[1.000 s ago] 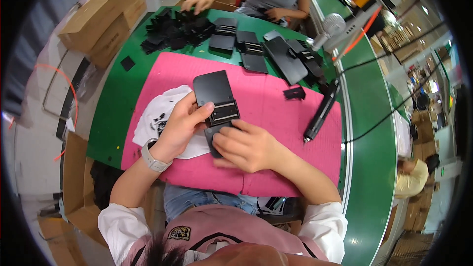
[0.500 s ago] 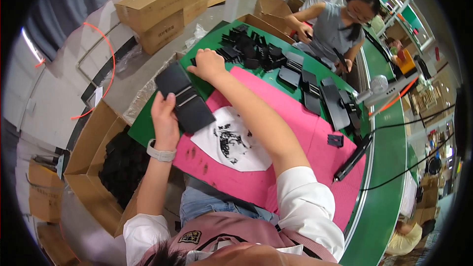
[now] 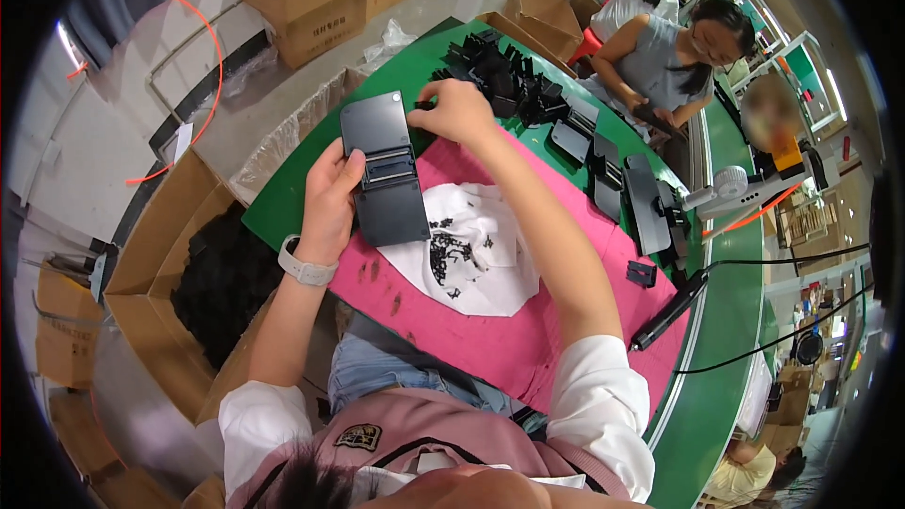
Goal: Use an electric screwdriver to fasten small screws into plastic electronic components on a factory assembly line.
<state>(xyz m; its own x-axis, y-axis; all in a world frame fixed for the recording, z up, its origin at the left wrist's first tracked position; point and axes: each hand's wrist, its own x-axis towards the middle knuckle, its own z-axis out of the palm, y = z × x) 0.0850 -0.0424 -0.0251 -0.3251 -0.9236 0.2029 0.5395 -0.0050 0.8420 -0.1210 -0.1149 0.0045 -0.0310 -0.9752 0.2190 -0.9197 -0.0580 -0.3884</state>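
Swung left since a second ago: dark hinged case point(image 3: 385, 170) now raised over counter's point(image 3: 283, 212) green edge, off pink mat point(image 3: 490, 320). Left hand point(image 3: 332, 198) grip wrapped around case side. Right hand point(image 3: 459, 110) pinching small black part point(image 3: 421, 105) beside case top. Best kept steady, part aligned squarely before pressing.

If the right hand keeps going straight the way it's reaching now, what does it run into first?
Most likely the heap of small black parts on the green table. The right hand points up and away past the dark folding device; depth is uncertain.
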